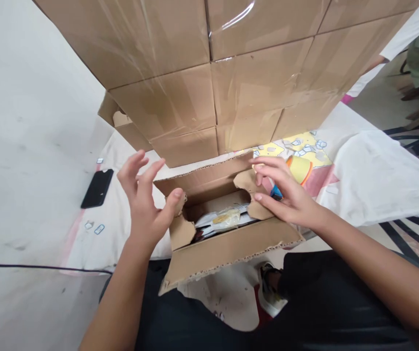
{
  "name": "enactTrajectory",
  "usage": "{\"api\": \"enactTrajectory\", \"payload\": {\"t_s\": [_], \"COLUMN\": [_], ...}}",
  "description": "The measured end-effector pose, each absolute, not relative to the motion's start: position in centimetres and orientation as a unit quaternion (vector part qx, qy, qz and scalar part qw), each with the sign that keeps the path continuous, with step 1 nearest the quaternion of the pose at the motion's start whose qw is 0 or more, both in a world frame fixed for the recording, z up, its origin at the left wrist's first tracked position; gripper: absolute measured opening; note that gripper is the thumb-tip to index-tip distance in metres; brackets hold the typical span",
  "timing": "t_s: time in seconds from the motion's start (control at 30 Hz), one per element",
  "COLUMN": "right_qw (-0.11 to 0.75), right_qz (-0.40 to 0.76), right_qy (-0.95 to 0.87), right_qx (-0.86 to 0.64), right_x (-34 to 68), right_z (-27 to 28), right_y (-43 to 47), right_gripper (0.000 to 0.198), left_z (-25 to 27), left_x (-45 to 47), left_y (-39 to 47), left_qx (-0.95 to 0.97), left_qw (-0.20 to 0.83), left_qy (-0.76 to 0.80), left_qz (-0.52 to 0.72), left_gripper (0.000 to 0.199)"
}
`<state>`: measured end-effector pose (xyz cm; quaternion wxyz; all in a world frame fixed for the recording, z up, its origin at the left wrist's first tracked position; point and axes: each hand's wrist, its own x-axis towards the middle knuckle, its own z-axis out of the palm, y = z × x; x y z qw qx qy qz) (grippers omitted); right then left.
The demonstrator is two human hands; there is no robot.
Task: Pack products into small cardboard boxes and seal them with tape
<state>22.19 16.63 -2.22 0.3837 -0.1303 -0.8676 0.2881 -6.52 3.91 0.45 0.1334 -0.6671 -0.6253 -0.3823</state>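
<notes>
A small cardboard box point(231, 246) with its flaps up and apart stands in front of me, near my lap. Inside it lie several flat packets point(227, 218) in white and clear plastic; their kind I cannot make out. At the box's left end is my left hand point(145, 207), fingers spread, its thumb close against the notched end flap point(182, 231). My right hand point(280, 192) hovers at the right end flap point(258, 209), fingers apart and slightly bent, the thumb near the flap's cut-out. Neither hand grips anything visibly.
Taped cardboard boxes point(253, 78) form a tall stack just behind. A black phone-like slab point(97, 188) lies left on the white patterned cloth point(122, 214). Right of the box are a yellow cup-shaped roll point(300, 169) and a white plastic bag point(381, 175). A black cable point(41, 266) runs along the left.
</notes>
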Motion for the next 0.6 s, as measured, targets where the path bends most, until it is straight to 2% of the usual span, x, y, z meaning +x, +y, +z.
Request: {"api": "enactTrajectory", "payload": {"t_s": [0.07, 0.17, 0.23, 0.3, 0.37, 0.47, 0.53, 0.6], "right_qw": [0.390, 0.388, 0.387, 0.356, 0.269, 0.162, 0.186, 0.242], "right_qz": [0.265, 0.242, 0.244, 0.282, 0.343, 0.407, 0.426, 0.442], "right_qy": [-0.869, -0.868, -0.864, -0.867, -0.881, -0.885, -0.870, -0.841], "right_qx": [-0.149, -0.191, -0.209, -0.207, -0.186, -0.157, -0.165, -0.196], "right_x": [22.2, 22.2, 22.6, 23.6, 24.9, 26.0, 25.6, 24.4], "right_z": [-2.2, -2.1, -2.0, -1.7, -1.3, -1.0, -1.3, -2.0], "right_y": [16.6, 16.6, 16.9, 17.4, 18.0, 18.2, 17.8, 17.3], "right_gripper": [0.069, 0.081, 0.086, 0.085, 0.087, 0.108, 0.113, 0.102], "left_z": [0.1, -0.3, -0.3, -0.1, 0.1, 0.0, -0.2, -0.2], "left_x": [-6.9, -7.3, -7.4, -7.5, -7.6, -7.6, -7.8, -8.2], "left_y": [4.2, 4.4, 4.3, 4.2, 4.2, 4.4, 4.6, 4.7], "left_qx": [-0.682, -0.703, -0.736, -0.772, -0.783, -0.770, -0.755, -0.720], "left_qw": [0.093, 0.064, 0.019, -0.053, -0.107, -0.125, -0.154, -0.203], "left_qy": [-0.618, -0.568, -0.516, -0.480, -0.475, -0.487, -0.499, -0.520], "left_qz": [-0.380, -0.423, -0.439, -0.414, -0.387, -0.393, -0.396, -0.413], "left_gripper": [0.044, 0.026, 0.022, 0.028, 0.032, 0.036, 0.046, 0.065]}}
